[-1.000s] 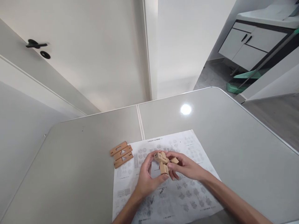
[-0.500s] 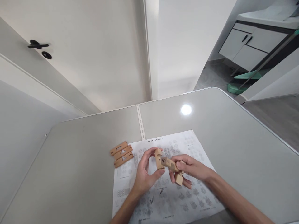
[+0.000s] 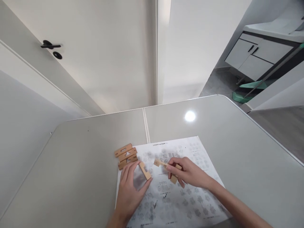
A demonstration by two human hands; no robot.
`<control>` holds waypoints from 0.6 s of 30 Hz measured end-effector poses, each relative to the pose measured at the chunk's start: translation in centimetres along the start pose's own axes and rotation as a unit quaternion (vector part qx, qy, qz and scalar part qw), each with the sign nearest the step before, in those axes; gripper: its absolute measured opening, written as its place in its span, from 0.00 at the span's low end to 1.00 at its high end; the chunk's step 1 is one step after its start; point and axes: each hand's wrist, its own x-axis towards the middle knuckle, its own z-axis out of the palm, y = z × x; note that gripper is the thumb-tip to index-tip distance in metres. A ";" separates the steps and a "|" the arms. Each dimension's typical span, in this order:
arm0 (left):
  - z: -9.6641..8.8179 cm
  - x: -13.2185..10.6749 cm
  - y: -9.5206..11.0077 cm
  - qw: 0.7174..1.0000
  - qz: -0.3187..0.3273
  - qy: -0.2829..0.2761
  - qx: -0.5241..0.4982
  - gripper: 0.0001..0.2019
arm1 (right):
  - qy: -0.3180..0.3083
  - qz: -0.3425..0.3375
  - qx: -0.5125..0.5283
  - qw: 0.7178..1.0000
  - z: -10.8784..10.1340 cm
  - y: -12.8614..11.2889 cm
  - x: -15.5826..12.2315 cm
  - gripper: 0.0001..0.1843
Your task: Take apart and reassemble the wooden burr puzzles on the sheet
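Observation:
My left hand (image 3: 130, 186) reaches over the left part of a printed instruction sheet (image 3: 185, 202), thumb and fingers pinching one notched wooden puzzle piece (image 3: 145, 170). My right hand (image 3: 188, 173) is closed on two crossed wooden pieces (image 3: 163, 165) a little above the sheet; one sticks out to the left and another shows below the fingers. Three more flat notched wooden pieces (image 3: 125, 155) lie side by side on the table just beyond my left hand, at the sheet's top left corner.
The grey table (image 3: 83, 164) has a seam down its middle and rounded far corners. A white door with a black handle (image 3: 50, 46) stands behind it. To the right are a cabinet (image 3: 258, 52) and a green dustpan (image 3: 242, 95) on the floor.
The joined block has come apart. My left hand drew one piece out and moved left and down toward the three loose pieces. My right hand kept the other pieces.

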 end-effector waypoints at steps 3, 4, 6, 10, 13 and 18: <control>-0.5 -1.8 -1.7 0.998 0.007 0.024 0.057 0.28 | -0.019 0.026 -0.068 0.997 1.8 -1.5 1.0 0.24; -0.5 -2.3 -2.1 0.997 0.009 0.034 0.075 0.28 | -0.027 0.034 -0.090 0.995 2.5 -2.0 1.5 0.24; -0.6 -3.1 -2.8 0.993 0.014 0.057 0.102 0.27 | -0.040 0.035 -0.146 0.988 4.0 -2.8 2.7 0.23; -0.9 -4.4 -3.8 0.987 0.014 0.089 0.132 0.26 | -0.013 0.011 -0.291 0.956 6.9 -4.0 4.9 0.19; -1.1 -5.2 -4.4 0.984 0.003 0.108 0.144 0.26 | -0.032 0.003 -0.404 0.914 8.5 -4.5 6.0 0.16; -1.1 -6.1 -5.1 0.982 0.000 0.126 0.144 0.26 | -0.075 0.015 -0.475 0.876 10.1 -5.6 6.8 0.18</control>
